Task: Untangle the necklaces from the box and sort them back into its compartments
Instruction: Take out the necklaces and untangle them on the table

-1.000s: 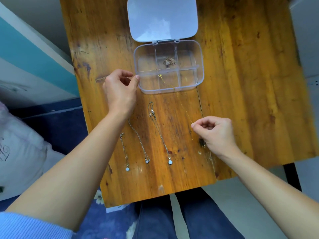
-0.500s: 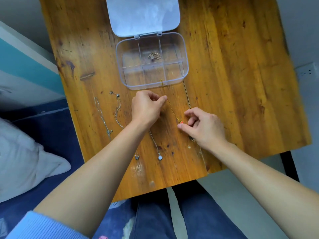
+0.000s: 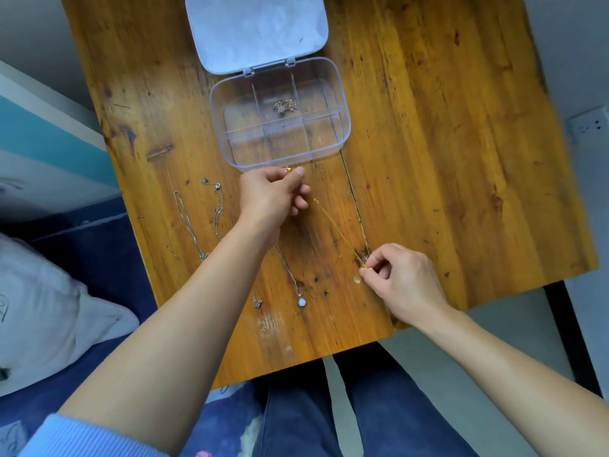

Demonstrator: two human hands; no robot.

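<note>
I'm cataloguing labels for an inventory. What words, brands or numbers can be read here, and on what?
No text can be read.
On the clear plastic box and its lid: no label shows.
On the pillow: dark marks at the left frame edge, cut off, unreadable.
On the wall socket: too small and blurred to tell.

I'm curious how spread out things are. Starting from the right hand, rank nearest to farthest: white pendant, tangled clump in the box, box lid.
From the right hand:
1. white pendant, to its left on the table.
2. tangled clump, in the far row of the box.
3. box lid, lying open beyond the box.
</note>
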